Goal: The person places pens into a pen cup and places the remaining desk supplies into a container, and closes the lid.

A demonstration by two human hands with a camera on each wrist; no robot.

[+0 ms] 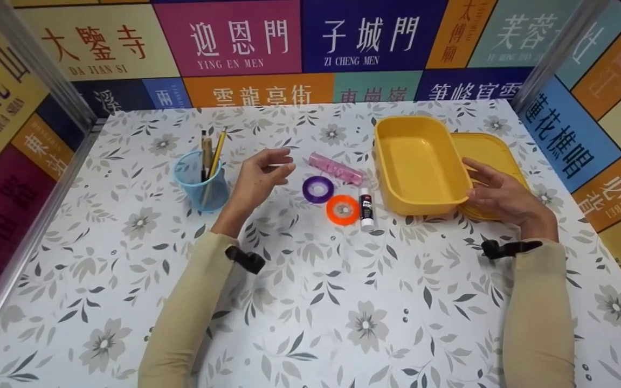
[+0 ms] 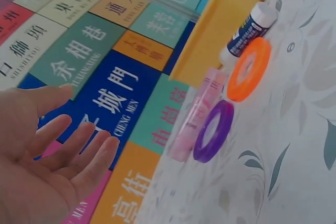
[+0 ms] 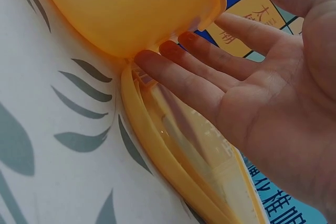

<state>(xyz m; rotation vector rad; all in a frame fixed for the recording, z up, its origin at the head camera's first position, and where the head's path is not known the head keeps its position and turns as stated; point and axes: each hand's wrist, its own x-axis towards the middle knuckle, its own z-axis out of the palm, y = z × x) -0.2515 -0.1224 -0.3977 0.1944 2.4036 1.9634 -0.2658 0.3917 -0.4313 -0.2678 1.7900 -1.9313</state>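
Note:
My left hand [image 1: 262, 175] hovers over the table between the pen cup and the tapes, fingers loosely bent and holding nothing. In the left wrist view its palm [image 2: 31, 156] is bare. My right hand [image 1: 504, 196] is at the right wall of a yellow plastic box [image 1: 421, 167], its fingers extended. The right wrist view shows the fingertips [image 3: 149, 61] at the box's lower edge, tinted orange. Partly under the box lies a yellow lid [image 1: 496, 156]. Left of the box are a pink transparent roll [image 1: 336, 168], a purple tape roll [image 1: 318, 189], an orange tape roll [image 1: 342, 210] and a glue stick [image 1: 366, 211].
A light blue mesh cup [image 1: 198, 178] with a pencil and pens stands at the left. The table [image 1: 289, 334] has a floral cover. Panels with large lettering [image 1: 240, 37] enclose the back and sides.

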